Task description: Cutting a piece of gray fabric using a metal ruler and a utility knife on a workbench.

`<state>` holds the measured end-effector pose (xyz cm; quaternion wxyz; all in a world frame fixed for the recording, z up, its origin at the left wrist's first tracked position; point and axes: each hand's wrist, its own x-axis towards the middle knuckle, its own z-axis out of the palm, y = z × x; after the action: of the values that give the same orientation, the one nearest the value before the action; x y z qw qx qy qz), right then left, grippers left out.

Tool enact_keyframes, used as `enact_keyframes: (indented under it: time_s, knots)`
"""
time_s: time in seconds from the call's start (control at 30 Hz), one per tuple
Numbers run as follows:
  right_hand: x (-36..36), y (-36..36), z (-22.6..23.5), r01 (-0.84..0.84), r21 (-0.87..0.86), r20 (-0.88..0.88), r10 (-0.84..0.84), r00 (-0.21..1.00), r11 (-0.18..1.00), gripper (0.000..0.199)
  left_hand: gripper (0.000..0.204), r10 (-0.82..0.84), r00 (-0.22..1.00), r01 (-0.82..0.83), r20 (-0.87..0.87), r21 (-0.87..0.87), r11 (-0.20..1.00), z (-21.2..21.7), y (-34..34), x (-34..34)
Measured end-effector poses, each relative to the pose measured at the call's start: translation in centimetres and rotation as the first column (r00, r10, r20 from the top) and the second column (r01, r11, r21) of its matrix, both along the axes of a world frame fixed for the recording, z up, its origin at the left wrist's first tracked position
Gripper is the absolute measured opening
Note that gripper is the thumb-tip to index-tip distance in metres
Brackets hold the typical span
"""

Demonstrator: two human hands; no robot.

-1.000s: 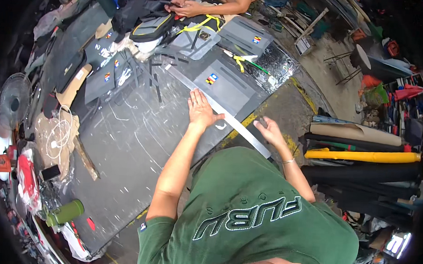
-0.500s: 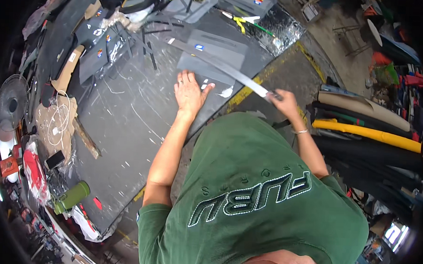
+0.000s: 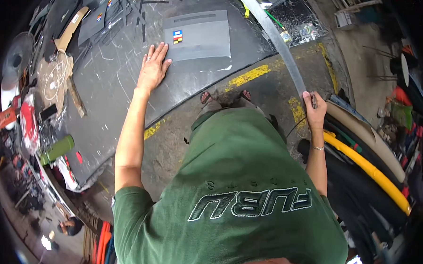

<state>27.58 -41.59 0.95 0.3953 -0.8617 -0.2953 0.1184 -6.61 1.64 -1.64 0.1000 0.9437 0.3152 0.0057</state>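
Just to the right of the left hand [image 3: 152, 72], a grey panel [image 3: 201, 45] is lying flat on the dark table [image 3: 113, 120], its left edge meeting the fingertips and a small coloured patch [image 3: 178, 37] showing near that edge. The left hand is resting palm down, fingers loosely spread and grasping nothing; whether it is pressing on the panel or only on the tabletop, one cannot tell. Well apart to its right, past the table's edge, the right hand [image 3: 317, 110] is gripping the near end of a long metal strip [image 3: 278, 40], with a small dark object [image 3: 315, 101] sitting in the same grip, too small to make out. From the right hand the strip is running forward and leftward across the table's corner, its far end leaving the view. Just ahead of the left hand, narrow dark strips [image 3: 144, 29] are lying on the tabletop. Farther to its left, a white cable [image 3: 54, 80] is looping over a brown sheet [image 3: 43, 92]. Behind and left of it, a green bottle [image 3: 58, 149] is lying on its side. Behind and right of the right hand, a yellow roll [image 3: 368, 168] is lying among dark rolls [image 3: 343, 196].
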Motion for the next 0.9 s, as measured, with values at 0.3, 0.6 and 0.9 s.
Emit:
enact_keyframes:
  time_s: [0.3, 0.6, 0.9]
  knots:
    - [0.7, 3.1, -2.0, -0.112, 0.126, -0.248, 0.140, 0.959, 0.986, 0.037, 0.062, 0.300, 0.944, -0.309, 0.137, 0.051, 0.950, -0.4, -9.9, 6.3]
    - [-3.8, 4.5, -3.7, -0.014, 0.058, -0.349, 0.033, 0.936, 0.998, 0.042, 0.071, 0.175, 0.974, -0.165, 0.146, -0.077, 0.983, -0.8, -6.6, 3.6]
    - [-12.4, 7.3, -4.2, -0.057, 0.031, -0.441, 0.065, 0.895, 0.998, 0.038, 0.083, 0.148, 0.980, -0.149, 0.135, -0.008, 0.989, -1.7, -7.2, 4.5]
